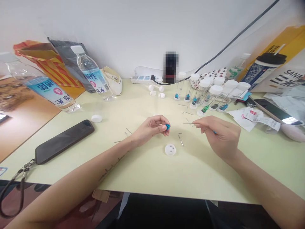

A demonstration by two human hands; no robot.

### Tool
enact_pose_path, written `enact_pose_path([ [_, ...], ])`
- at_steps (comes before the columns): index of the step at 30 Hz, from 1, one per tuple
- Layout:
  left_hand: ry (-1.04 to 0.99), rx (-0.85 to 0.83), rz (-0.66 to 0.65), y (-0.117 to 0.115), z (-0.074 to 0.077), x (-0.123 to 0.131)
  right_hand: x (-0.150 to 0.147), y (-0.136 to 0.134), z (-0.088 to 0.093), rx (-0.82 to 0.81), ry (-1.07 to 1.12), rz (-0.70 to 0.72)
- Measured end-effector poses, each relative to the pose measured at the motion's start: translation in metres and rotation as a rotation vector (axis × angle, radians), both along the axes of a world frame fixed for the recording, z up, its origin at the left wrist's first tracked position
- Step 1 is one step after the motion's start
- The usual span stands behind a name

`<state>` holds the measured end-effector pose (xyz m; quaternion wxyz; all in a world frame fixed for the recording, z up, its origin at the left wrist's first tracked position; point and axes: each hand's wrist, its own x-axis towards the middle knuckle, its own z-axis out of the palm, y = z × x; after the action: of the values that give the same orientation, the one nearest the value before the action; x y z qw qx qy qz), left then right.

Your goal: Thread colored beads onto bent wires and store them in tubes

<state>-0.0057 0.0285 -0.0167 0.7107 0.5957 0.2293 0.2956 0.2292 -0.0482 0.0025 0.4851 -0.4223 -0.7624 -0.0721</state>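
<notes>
My left hand [158, 125] pinches a small blue metal part [168, 127] between thumb and fingers, above the middle of the table. To its right, my right hand [218, 135] is closed around a thin metal rod [188, 123] that points left toward the blue part without touching it. A speck of blue shows in the right palm; what it belongs to is hidden. Below and between the hands sits a shallow white cap [170, 149] with several tiny dark pieces inside. An L-shaped hex key [181, 139] lies near it, and more thin metal pieces [128, 131] rest by my left wrist.
Several clear tubes [205, 95] with white caps stand at the back right, holding blue or green parts and bent rods. Loose white caps [152, 93] lie near a power strip [145, 78]. Water bottles [92, 76] and a dark phone [65, 141] are at left.
</notes>
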Motion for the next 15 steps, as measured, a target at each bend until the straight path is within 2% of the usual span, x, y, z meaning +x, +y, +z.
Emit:
enact_pose_path([
  [6, -0.011, 0.052, -0.033, -0.004, 0.003, 0.003, -0.015, -0.008, 0.001, 0.101, -0.157, 0.128],
  [15, 0.024, 0.093, -0.052, -0.005, 0.003, 0.005, -0.018, -0.012, -0.001, 0.128, -0.200, 0.138],
])
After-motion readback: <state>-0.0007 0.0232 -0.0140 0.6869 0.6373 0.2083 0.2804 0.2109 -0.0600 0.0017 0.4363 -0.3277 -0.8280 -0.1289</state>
